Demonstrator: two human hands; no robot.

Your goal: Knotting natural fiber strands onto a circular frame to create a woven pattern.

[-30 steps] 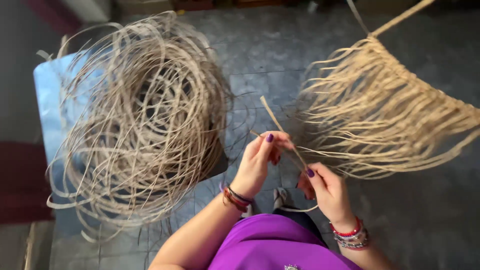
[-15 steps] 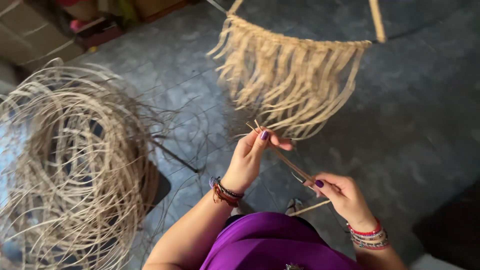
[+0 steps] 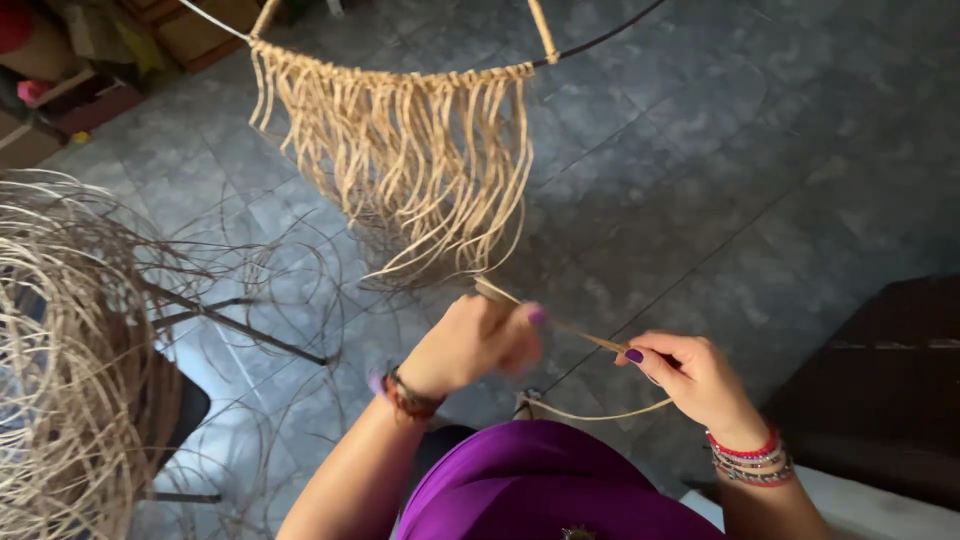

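Left hand [image 3: 478, 343]: blurred, fingers closed around the cane strip [image 3: 565, 328] near its upper end.
Right hand [image 3: 690, 375]: pinches the strip's lower part; the strip loops below, partly hidden.
Fringe [image 3: 410, 150]: hangs from a hoop [image 3: 590, 42], cut off above.
Coil [image 3: 60, 350]: cropped at left.

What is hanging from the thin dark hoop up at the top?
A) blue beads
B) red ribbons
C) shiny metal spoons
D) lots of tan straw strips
D, because a fringe of pale tan straw-like fibre strips is tied along the thin dark metal hoop and dangles down over the grey tiled floor.
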